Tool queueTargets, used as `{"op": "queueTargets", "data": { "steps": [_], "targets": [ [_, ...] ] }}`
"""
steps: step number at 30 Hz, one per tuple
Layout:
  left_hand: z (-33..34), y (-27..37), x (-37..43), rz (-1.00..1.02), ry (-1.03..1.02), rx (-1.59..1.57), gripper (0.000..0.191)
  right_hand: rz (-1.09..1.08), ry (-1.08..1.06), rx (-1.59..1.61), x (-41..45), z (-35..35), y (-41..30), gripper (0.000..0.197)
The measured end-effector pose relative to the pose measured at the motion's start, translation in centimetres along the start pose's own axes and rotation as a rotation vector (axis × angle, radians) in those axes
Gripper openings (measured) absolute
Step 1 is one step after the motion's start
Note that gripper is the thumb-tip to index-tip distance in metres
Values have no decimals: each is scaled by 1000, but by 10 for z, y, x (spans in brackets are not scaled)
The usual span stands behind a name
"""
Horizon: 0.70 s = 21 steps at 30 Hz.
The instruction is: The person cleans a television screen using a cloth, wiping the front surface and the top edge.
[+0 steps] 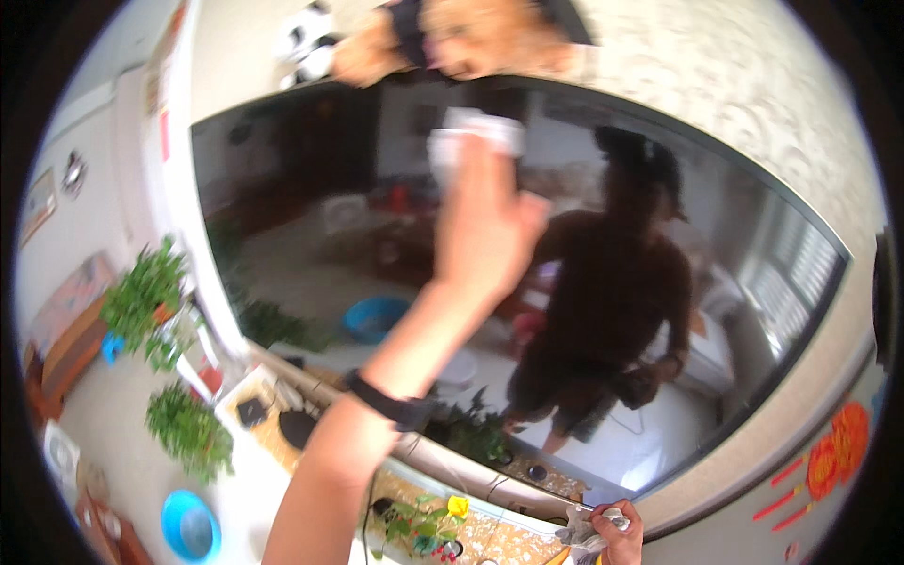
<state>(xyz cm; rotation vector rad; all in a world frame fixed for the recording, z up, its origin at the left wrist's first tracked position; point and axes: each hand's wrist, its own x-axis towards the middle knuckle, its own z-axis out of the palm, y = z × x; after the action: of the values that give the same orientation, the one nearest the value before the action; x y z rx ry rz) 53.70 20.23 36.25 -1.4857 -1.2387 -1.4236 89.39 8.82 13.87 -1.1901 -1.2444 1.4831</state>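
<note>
A large dark television screen (318, 233) fills the middle of the view and mirrors the room and a standing person. My left hand (487, 219), blurred, presses a folded white cloth or wipe (477, 138) against the upper part of the glass; a black band circles that wrist. Low at the right, my right hand (620, 530) is closed on a crumpled greyish-white cloth or plastic wad (583, 531), close to the screen's bottom edge. Above the screen's top edge sit a brown plush toy (494, 35) and a panda plush toy (311, 42).
Below the screen runs a cabinet (487, 522) with a yellow flower (458, 507), cables and small black items. Leafy potted plants (189, 431) stand at the left, near a blue basin (191, 526) on the floor. A red ornament (837, 452) hangs at the right.
</note>
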Motion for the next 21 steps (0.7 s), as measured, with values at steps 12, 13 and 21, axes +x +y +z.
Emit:
{"op": "queueTargets", "data": {
  "steps": [12, 13, 21],
  "targets": [
    [-41, -149, -123, -447, 189, 96, 59, -108, -151, -165, 4, 48, -9, 14],
    [-51, -180, -129, -572, 253, 92, 56, -104, -152, -168, 6, 50, -6, 14],
    [-47, -170, -137, -267, -11, 116, 71, -62, -205, -143, 12, 88, 5, 14]
  ]
}}
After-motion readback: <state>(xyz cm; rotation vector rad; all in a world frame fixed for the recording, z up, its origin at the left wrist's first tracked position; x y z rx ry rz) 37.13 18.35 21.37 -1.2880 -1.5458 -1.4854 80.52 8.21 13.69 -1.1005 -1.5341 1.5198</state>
